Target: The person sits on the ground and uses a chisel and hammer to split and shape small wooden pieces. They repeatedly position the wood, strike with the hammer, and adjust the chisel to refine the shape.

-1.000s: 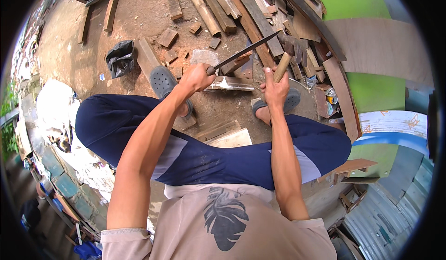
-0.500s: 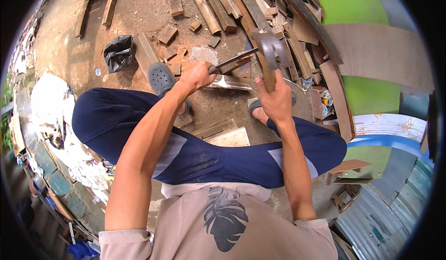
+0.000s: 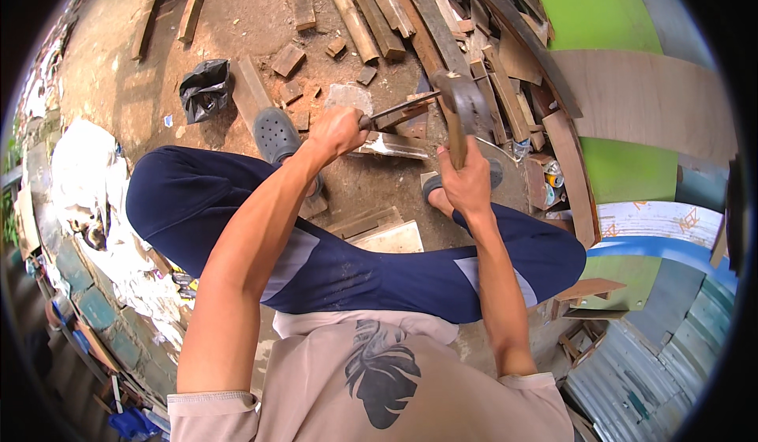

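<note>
My right hand (image 3: 466, 180) is closed around the wooden handle (image 3: 455, 140) of a claw hammer, its dark metal head (image 3: 466, 99) raised away from me. In my left hand (image 3: 338, 132), a fist, is a slim tool with a rounded handle and a long dark metal shaft (image 3: 404, 106); its exact kind is unclear. That shaft points right and passes behind the hammer's head, its tip showing beyond. Whether the two touch I cannot tell. Below the shaft a pale-edged wood piece (image 3: 392, 144) lies on the ground between my feet.
A wooden plank (image 3: 249, 87) lies by my left clog (image 3: 276, 132). Several wood offcuts (image 3: 289, 60) are scattered ahead, with a black plastic bag (image 3: 204, 91) to their left. Long boards and scrap wood (image 3: 493, 71) pile up at the right, beside green panels (image 3: 632, 167).
My right hand and the hammer have come slightly toward me. The shaft's tip now shows past the hammer's head. My left hand has barely moved.
</note>
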### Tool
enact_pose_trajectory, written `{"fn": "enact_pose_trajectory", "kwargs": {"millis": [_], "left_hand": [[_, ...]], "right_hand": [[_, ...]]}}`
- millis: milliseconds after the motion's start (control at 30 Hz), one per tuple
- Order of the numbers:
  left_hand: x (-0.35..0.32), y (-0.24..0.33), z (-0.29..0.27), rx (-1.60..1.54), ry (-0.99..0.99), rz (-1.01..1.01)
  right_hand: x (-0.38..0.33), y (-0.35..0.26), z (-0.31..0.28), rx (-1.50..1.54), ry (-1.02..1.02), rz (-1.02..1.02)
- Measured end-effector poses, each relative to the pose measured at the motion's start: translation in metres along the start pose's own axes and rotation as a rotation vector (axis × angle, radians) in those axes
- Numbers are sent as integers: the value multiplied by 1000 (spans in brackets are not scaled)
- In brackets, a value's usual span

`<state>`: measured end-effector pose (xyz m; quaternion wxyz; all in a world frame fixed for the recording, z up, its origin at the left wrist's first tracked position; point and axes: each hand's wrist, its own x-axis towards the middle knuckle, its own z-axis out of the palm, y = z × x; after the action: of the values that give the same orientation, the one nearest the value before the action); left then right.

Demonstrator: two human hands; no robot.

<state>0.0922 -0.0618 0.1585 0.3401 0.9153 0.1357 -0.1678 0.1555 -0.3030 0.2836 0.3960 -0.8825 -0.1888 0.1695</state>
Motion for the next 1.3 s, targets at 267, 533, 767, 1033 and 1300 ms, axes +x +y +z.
{"fn": "enact_pose_trajectory", "kwargs": {"millis": [267, 533, 767, 1033, 1300], "left_hand": [[-6, -14, 4, -18, -17, 21], [6, -10, 7, 33, -51, 114], [0, -5, 19, 21, -44, 124], [10, -21, 19, 2, -55, 123], [18, -18, 10, 70, -113, 118]], "right_hand": [[1, -36, -12, -5, 9, -29], [-5, 12, 17, -151, -202, 32], [-17, -3, 13, -15, -14, -8], [-27, 6, 11, 9, 67, 87], [-16, 19, 23, -61, 37, -4]]}}
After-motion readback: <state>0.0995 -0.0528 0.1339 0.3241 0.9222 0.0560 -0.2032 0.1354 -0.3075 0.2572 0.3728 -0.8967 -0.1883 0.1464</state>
